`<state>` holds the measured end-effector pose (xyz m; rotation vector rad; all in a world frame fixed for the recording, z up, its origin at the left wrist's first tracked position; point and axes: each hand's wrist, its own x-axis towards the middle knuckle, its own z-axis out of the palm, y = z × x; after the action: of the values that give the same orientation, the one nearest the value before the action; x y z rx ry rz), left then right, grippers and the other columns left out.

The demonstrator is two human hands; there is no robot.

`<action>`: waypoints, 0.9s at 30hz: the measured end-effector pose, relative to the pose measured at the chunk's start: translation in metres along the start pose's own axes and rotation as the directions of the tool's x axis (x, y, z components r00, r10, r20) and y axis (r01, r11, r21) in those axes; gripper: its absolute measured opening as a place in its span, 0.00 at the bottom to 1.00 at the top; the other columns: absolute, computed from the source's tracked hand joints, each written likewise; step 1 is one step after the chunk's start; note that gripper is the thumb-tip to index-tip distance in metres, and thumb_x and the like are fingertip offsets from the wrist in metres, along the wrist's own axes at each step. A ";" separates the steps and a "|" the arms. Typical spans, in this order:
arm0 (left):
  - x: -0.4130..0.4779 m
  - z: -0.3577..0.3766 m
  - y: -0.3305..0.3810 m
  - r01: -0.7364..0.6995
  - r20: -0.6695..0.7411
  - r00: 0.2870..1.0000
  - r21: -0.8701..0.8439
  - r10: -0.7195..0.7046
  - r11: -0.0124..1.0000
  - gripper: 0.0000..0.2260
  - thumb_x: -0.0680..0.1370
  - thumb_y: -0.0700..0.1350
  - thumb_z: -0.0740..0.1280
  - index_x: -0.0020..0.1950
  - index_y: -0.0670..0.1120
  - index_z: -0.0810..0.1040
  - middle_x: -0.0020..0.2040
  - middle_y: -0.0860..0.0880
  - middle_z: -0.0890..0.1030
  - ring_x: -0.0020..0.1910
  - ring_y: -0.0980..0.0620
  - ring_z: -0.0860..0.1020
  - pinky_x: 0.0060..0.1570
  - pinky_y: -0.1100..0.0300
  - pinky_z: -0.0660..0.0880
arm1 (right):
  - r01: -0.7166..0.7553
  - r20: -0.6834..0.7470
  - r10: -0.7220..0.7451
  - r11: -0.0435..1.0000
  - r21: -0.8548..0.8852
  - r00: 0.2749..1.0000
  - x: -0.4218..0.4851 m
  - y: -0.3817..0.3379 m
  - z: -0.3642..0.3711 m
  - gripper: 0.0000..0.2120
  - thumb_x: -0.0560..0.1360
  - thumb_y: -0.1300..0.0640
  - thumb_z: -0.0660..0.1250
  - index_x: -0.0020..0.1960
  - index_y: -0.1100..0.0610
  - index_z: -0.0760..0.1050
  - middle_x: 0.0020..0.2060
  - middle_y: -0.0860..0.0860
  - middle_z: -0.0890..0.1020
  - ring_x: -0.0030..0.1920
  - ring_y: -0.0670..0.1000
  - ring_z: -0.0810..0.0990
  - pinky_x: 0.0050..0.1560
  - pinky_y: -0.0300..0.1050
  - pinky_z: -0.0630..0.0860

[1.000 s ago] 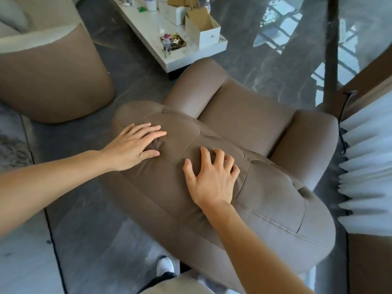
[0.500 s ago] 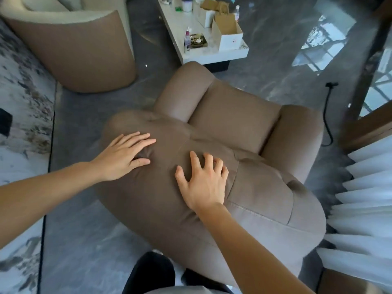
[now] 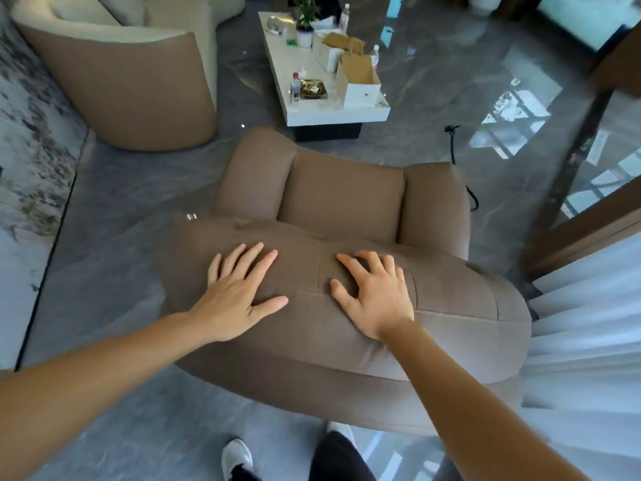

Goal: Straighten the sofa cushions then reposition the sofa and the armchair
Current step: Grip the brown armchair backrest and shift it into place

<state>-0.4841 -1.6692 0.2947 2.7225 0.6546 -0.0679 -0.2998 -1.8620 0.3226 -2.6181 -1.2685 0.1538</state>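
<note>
Both palms are pressing flat on top of the padded backrest. The left hand (image 3: pixel 236 300) is lying with fingers spread wide, and the right hand (image 3: pixel 376 296) is resting a little apart from it, fingers slightly curled into the fabric; neither is clamping anything, they're just bearing down. And the brown upholstered armchair (image 3: pixel 343 206) is swinging round! A second ago it was sitting skewed to the person; now its seat is facing squarely away, toward the white low coffee table (image 3: pixel 333 114) just beyond it. So the armchair repositioning looks well under way. The beige curved sofa (image 3: pixel 131 88) is standing off to the left, well apart, and white pleated curtains (image 3: pixel 589 341) are hanging close on the right.
</note>
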 end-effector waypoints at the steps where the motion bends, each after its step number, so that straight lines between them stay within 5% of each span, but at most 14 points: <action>1: 0.000 0.004 0.012 0.016 -0.015 1.000 -0.011 -0.016 1.000 0.40 0.71 0.76 0.43 0.78 0.57 0.47 0.80 0.51 0.49 0.78 0.50 0.43 0.74 0.41 0.42 | 0.016 -0.001 -0.016 1.000 -0.004 1.000 -0.002 0.011 -0.003 0.30 0.76 0.32 0.50 0.71 0.44 0.70 0.66 0.50 0.73 0.63 0.57 0.67 0.65 0.56 0.67; 6: -0.003 0.029 0.065 0.099 -0.111 0.989 -0.030 -0.102 0.995 0.40 0.71 0.75 0.44 0.78 0.57 0.51 0.80 0.50 0.53 0.78 0.48 0.47 0.74 0.40 0.45 | 0.109 0.047 -0.110 0.994 0.018 0.993 -0.006 0.065 -0.014 0.31 0.76 0.31 0.48 0.72 0.44 0.69 0.67 0.49 0.73 0.65 0.56 0.65 0.67 0.54 0.65; 20: -0.017 0.052 0.144 0.205 -0.072 0.975 -0.047 -0.208 0.978 0.38 0.72 0.75 0.46 0.78 0.57 0.49 0.80 0.52 0.50 0.78 0.51 0.44 0.75 0.42 0.43 | 0.219 0.073 -0.218 0.976 -0.004 0.973 -0.018 0.130 -0.026 0.30 0.75 0.32 0.48 0.71 0.43 0.70 0.66 0.49 0.73 0.65 0.56 0.66 0.68 0.55 0.65; 24: -0.012 0.019 0.145 0.214 -0.027 0.976 -0.097 -0.218 0.972 0.34 0.75 0.71 0.47 0.75 0.55 0.62 0.77 0.51 0.62 0.75 0.48 0.56 0.72 0.45 0.56 | 0.148 0.111 -0.146 0.989 -0.011 0.983 -0.012 0.115 -0.038 0.27 0.77 0.34 0.48 0.65 0.45 0.74 0.63 0.51 0.76 0.62 0.59 0.68 0.63 0.57 0.67; 27: -0.008 -0.023 0.138 0.257 0.025 0.966 -0.195 -0.257 0.947 0.26 0.78 0.66 0.53 0.66 0.52 0.74 0.63 0.50 0.77 0.64 0.48 0.73 0.64 0.47 0.70 | 0.086 0.231 -0.067 0.994 -0.070 0.971 -0.004 0.075 -0.052 0.28 0.79 0.36 0.48 0.62 0.53 0.76 0.62 0.57 0.76 0.63 0.63 0.69 0.62 0.59 0.69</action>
<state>-0.4297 -1.7801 0.3601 2.4351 0.9608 -0.0616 -0.2348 -1.9182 0.3542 -2.6746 -1.4762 0.4095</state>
